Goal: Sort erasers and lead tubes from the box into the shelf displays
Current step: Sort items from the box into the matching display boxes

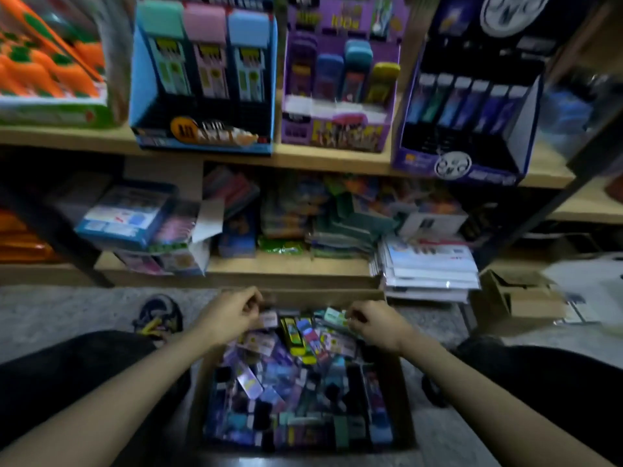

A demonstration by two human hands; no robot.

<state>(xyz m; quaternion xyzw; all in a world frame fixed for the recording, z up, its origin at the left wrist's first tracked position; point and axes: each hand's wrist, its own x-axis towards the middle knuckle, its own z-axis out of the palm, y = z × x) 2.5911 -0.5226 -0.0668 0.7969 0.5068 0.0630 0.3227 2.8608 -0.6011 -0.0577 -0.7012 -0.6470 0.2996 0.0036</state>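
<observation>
A cardboard box (pixel 401 382) on the floor between my knees is packed with several small erasers and lead tubes in mixed colours. At its far end my left hand (pixel 232 315) pinches a small pale packet (pixel 268 319). My right hand (pixel 371 323) pinches a mint-green packet (pixel 333 316) at the box's far right. On the upper shelf stand three displays: a blue one (pixel 202 79) with pastel-capped erasers, a purple one (pixel 340 96) with coloured tubes, and a dark blue one (pixel 472 106) with galaxy-print tubes. The picture is blurred.
An orange carrot-print bin (pixel 50 62) sits at the upper left. The lower shelf (pixel 286 264) holds mixed stationery packs and a stack of white packets (pixel 428 267). A small cardboard box (pixel 515 301) and a shoe (pixel 158 318) lie on the grey floor.
</observation>
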